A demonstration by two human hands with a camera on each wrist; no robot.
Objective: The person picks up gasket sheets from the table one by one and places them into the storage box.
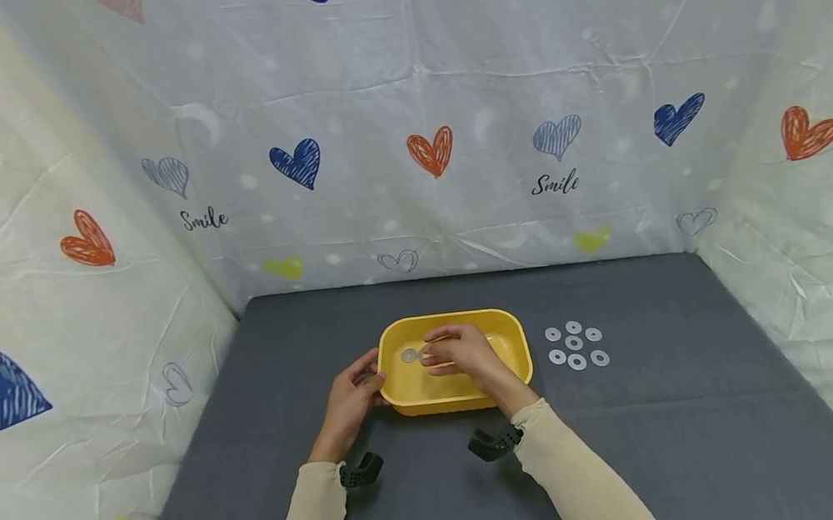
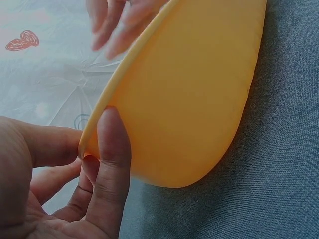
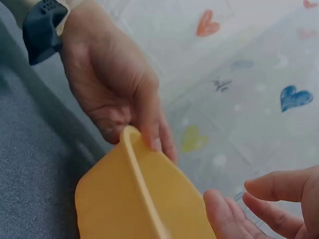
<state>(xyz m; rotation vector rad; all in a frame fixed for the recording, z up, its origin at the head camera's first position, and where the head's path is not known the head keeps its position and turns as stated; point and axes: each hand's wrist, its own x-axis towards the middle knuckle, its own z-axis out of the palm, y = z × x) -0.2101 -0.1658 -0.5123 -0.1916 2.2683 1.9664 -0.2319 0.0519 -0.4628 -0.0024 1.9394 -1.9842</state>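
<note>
A shallow yellow plastic tray [image 1: 438,406] sits on the dark table. At its left end, my left hand [image 1: 350,400] grips the rim, and the left wrist view shows the thumb [image 2: 113,144] against the outer wall. My right hand [image 1: 463,354] is over the tray, its fingers loosely bent and spread, with a gap between thumb and fingers in the right wrist view. Close to those fingertips, a flat pale ring like a washer [image 1: 408,355] lies on the tray's floor. Part of a second washer [image 1: 421,355] shows beside it, partly hidden by the fingers.
Several more pale washers [image 1: 574,343] lie in a loose cluster on the table [image 1: 674,436], just right of the tray. A heart-printed white cloth [image 1: 494,202] hangs behind the table and along both sides. Each wrist wears a black strap [image 1: 361,470].
</note>
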